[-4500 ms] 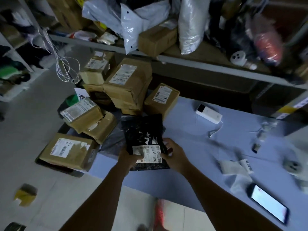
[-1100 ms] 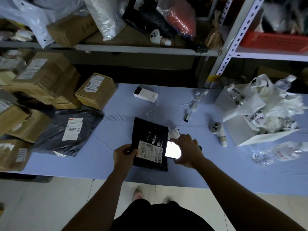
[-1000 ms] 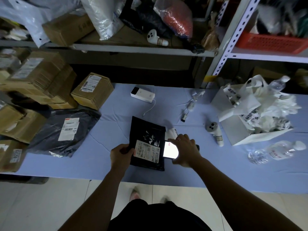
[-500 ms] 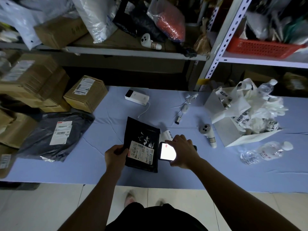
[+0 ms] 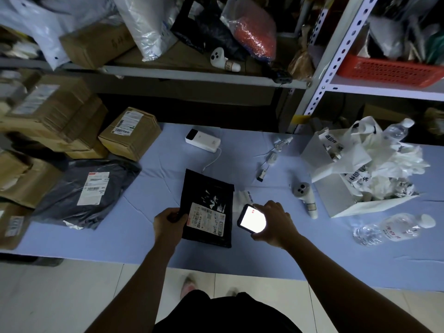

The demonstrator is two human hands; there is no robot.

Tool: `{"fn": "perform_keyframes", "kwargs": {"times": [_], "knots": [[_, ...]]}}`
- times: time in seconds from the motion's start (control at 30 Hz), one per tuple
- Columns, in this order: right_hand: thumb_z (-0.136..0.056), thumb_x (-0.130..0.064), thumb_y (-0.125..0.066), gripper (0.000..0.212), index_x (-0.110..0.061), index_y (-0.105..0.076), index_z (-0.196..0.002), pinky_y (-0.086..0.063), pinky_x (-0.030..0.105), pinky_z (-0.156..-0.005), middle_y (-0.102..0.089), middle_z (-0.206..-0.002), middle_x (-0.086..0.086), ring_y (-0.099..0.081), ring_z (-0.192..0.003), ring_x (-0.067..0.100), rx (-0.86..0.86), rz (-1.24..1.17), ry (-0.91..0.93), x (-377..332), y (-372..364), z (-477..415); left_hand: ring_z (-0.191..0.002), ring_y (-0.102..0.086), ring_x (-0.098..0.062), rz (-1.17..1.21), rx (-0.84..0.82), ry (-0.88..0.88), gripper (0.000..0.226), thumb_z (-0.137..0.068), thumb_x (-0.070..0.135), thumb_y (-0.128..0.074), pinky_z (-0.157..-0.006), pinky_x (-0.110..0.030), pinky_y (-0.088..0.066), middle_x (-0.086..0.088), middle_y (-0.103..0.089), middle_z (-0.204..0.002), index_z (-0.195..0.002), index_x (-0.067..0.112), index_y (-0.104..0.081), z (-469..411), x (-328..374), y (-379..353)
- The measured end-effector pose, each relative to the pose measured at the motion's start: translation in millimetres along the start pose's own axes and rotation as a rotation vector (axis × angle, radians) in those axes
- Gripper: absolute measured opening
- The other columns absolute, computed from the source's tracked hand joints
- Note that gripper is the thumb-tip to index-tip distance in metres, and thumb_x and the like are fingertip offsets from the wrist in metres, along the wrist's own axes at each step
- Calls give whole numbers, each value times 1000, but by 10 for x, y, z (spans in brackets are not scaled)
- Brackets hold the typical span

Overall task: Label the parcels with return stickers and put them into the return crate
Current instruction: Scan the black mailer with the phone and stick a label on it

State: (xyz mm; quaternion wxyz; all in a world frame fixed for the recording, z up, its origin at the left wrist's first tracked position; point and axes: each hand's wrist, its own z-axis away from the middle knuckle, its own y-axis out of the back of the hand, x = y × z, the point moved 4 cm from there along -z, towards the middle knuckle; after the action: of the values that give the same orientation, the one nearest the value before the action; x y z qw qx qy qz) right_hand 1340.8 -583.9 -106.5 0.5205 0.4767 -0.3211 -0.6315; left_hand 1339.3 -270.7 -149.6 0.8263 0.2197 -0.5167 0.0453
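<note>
On the blue table (image 5: 312,248), near and middle, the black parcel (image 5: 207,188) lies flat (label up). The left hand (image 5: 169,221) grips its left edge to keep it still. The right hand (image 5: 274,223) seems to hold a lit phone (image 5: 251,218) just right of it, maybe to scan. Earlier both hands held the parcel further left.

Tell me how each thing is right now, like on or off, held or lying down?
black parcel: flat on the table, label up, edge gripped by left hand
phone: screen lit, held by right hand
grey parcel: lying flat, label up
front water bottle: on its side, cap on
white box: open, full of white scraps
</note>
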Motion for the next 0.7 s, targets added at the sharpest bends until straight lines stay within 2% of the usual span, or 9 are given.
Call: {"fn": "perform_keyframes", "kwargs": {"times": [0.13,0.2,0.3,0.4,0.5,0.57,0.63,0.7], "knots": [[-66,-55,-86,96,-31,-43,-149,-49,43,-96,-52,-127,3,-46,-122,24,-11,-76,-183,327,-249,58,-79,-72,-23,-83,26,42,17,-85,8,-76,-68,-42,-64,0,-75,-84,-96,21,-74,-18,-194,18],[-67,-55,-86,96,-31,-42,-149,-51,44,-94,-53,-126,5,-47,-122,26,-10,-85,-243,456,-382,79,-79,-72,-21,-105,17,52,20,-87,8,-74,-71,-41,-64,1,-75,-86,-103,21,-74,-11,-269,21],[-70,-56,-84,94,-32,-41,-150,-53,44,-91,-54,-126,6,-49,-121,28,-1,-76,-278,565,-551,65,-78,-70,-21,-155,-27,32,29,-88,7,-73,-65,-34,-60,-2,-73,-86,-114,21,-71,4,-325,21],[-70,-58,-83,91,-29,-44,-147,-55,44,-88,-55,-124,7,-51,-118,29,19,-112,-282,608,-646,12,-77,-70,-22,-212,-28,27,33,-88,6,-72,-62,-34,-59,-4,-73,-86,-116,23,-69,-1,-367,37],[-72,-65,-78,92,-30,-41,-149,-50,44,-92,-54,-129,7,-51,-120,29,7,-48,-278,608,-651,-35,-74,-70,-21,-219,11,35,33,-88,3,-70,-56,-29,-56,-5,-72,-86,-115,23,-70,-12,-381,78],[-74,-72,-71,92,-29,-40,-149,-45,45,-98,-51,-136,7,-48,-124,29,23,27,-269,569,-609,-74,-76,-70,-24,-186,32,46,33,-89,1,-70,-53,-31,-55,-5,-72,-87,-113,24,-71,-12,-383,119],[-78,-69,-69,82,-23,-49,-143,-44,44,-98,-54,-134,6,-49,-123,29,106,-31,-234,463,-548,-156,-81,-70,-27,-127,49,68,33,-89,-1,-69,-58,-39,-60,-5,-71,-89,-110,25,-71,-8,-401,186],[-83,-57,-70,57,-21,-63,-126,-52,39,-89,-66,-115,2,-61,-109,24,194,-264,-202,287,-495,-260,-83,-70,-26,-69,66,86,33,-90,-4,-68,-62,-39,-61,-6,-70,-91,-108,24,-70,5,-425,269]]}}
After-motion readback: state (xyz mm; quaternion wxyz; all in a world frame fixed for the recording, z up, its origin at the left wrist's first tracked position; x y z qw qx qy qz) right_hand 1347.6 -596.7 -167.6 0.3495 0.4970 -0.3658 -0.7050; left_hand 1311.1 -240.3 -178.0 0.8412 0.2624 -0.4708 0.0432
